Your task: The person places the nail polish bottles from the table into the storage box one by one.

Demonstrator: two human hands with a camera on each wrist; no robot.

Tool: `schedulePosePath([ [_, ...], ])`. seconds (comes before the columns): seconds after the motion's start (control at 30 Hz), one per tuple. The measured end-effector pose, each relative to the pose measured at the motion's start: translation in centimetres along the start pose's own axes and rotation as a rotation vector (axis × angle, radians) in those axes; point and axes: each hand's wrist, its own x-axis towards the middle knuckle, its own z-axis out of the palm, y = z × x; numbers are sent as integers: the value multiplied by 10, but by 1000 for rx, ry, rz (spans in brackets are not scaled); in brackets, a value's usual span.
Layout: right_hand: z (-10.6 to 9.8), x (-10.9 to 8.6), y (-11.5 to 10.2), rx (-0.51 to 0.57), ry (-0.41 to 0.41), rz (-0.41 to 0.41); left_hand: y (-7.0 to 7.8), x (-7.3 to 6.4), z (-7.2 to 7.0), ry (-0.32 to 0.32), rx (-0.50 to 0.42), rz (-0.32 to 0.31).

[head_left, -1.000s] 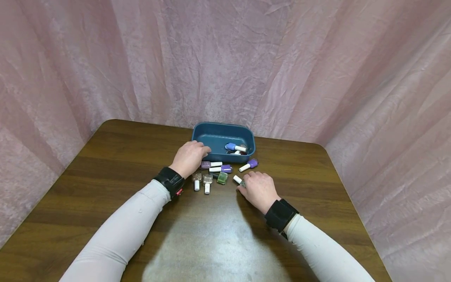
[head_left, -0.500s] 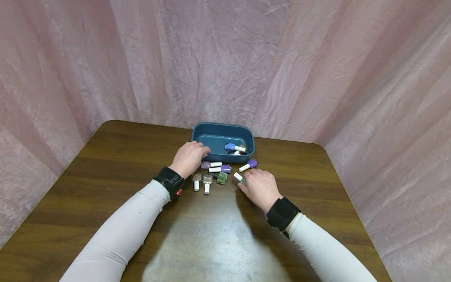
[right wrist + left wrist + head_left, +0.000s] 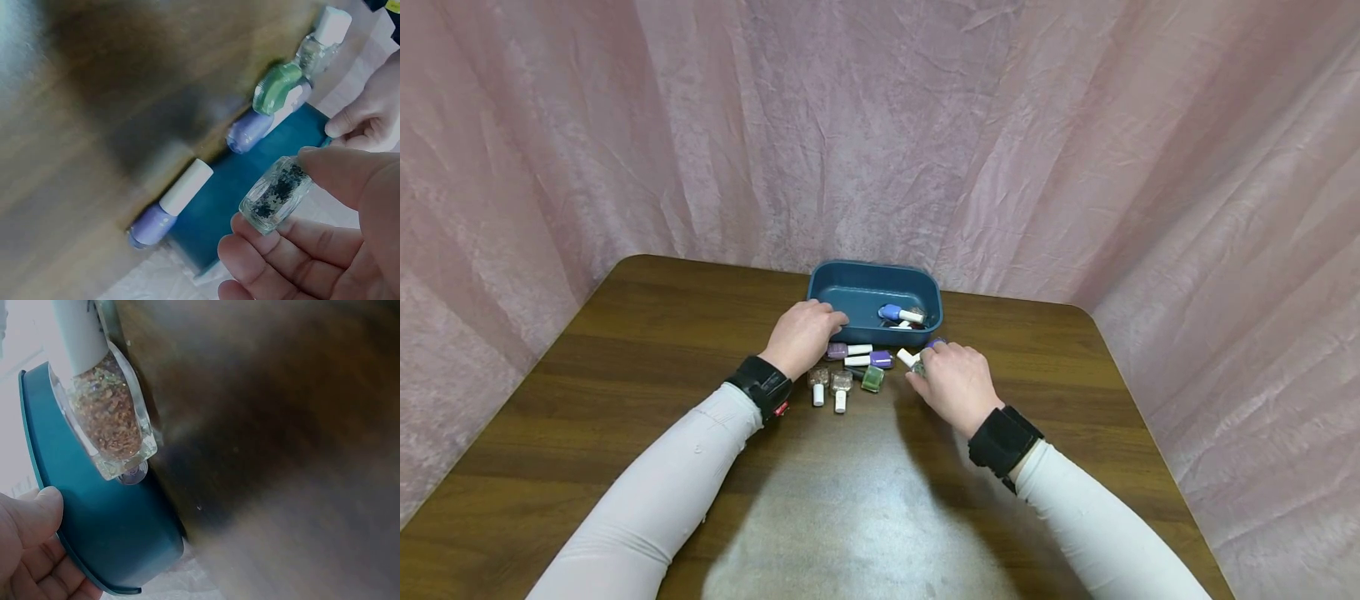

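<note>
My left hand [image 3: 802,335] grips the near left rim of a teal bin [image 3: 75,481], thumb over the edge and fingers on the other side. My right hand [image 3: 957,385] pinches a clear nail polish bottle [image 3: 276,194] with dark flecks, between thumb and fingers; in the head view its white cap [image 3: 906,357] points left. Behind that hand a purple nail polish bottle [image 3: 153,222] lies on the table, partly covered in the head view. Inside the bin's right end sit several bottles, with a blue one [image 3: 891,312] on top.
Between the hands lie more nail polish bottles: a mauve one [image 3: 837,352], a purple one [image 3: 882,359], a green one [image 3: 873,379] and two glittery ones, one with brown flecks [image 3: 106,412]. A pink curtain [image 3: 880,150] hangs behind the table.
My right hand has lifted the flecked nail polish bottle and moved slightly away from me toward the bin, now covering part of the purple bottle. My left hand has stayed on the rim.
</note>
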Motion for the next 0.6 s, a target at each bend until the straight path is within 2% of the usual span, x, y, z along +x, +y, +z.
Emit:
schedulePosePath([
  [0.6, -10, 24, -1, -20, 37, -32, 2, -2, -2, 9, -5, -2],
])
